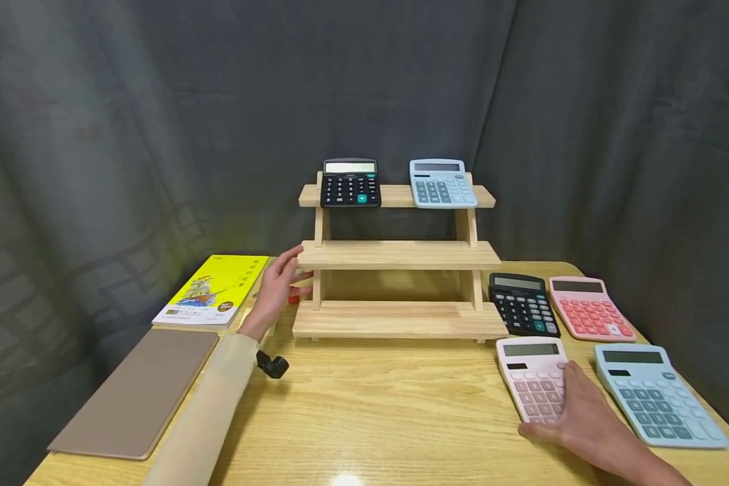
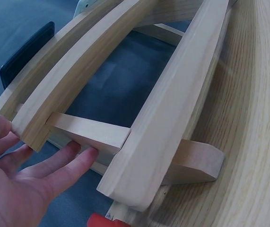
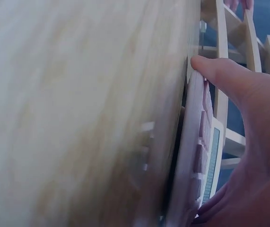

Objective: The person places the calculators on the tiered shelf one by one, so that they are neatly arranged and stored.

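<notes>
My right hand point(image 1: 589, 422) grips a pale pink calculator point(image 1: 531, 368) at the table's right side. Its thumb sits at the near left corner, with the fingers along the right edge. In the right wrist view the calculator point(image 3: 196, 151) appears edge-on close over the tabletop, thumb tip at its corner. My left hand point(image 1: 276, 290) touches the left end of a three-step wooden display rack point(image 1: 401, 255). The left wrist view shows loosely extended fingers point(image 2: 61, 177) by the middle plank's end and the side support. A black calculator point(image 1: 350, 182) and a light blue one point(image 1: 442, 183) stand on the top step.
Right of the rack lie another black calculator point(image 1: 524, 305), a coral pink one point(image 1: 590, 308) and a larger light blue one point(image 1: 659, 395). On the left are a yellow book point(image 1: 219, 287) and a brown notebook point(image 1: 140, 391). A small red object point(image 2: 104, 221) sits behind the left hand.
</notes>
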The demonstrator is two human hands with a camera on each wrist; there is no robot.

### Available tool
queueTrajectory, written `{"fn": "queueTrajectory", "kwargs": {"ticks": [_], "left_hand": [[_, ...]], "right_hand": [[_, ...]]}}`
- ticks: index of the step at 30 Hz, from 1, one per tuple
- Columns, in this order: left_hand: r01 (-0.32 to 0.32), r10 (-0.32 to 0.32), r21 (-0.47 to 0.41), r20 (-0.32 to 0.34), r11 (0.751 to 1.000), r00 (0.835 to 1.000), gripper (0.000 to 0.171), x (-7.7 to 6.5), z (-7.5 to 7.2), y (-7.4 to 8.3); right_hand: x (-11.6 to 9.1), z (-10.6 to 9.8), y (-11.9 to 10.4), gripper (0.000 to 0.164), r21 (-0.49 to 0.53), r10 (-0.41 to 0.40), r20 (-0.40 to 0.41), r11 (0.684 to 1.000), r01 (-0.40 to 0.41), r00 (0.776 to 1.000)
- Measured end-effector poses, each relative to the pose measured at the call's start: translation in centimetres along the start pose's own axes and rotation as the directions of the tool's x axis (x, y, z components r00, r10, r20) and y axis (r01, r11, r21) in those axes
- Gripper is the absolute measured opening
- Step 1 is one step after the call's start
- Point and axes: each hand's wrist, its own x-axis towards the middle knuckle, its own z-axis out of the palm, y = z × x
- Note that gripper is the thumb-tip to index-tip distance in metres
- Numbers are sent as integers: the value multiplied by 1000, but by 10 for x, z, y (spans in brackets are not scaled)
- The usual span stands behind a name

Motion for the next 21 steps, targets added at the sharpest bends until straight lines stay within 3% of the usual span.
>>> {"fn": "queueTrajectory", "kwargs": {"ticks": [8, 15, 21], "left_hand": [[-13, 13, 14, 4, 1000, 1000, 48, 0, 0, -2], [-5, 4, 25, 10, 1000, 1000, 48, 1, 0, -1], [3, -3, 20, 4, 1000, 1000, 48, 1, -1, -2]], "right_hand": [[-2, -6, -2, 145, -17, -7, -61, 1000, 6, 998], [-6, -13, -4, 144, 12, 25, -38, 1000, -24, 999], [-11, -23, -14, 147, 2, -18, -95, 1000, 18, 995]]}}
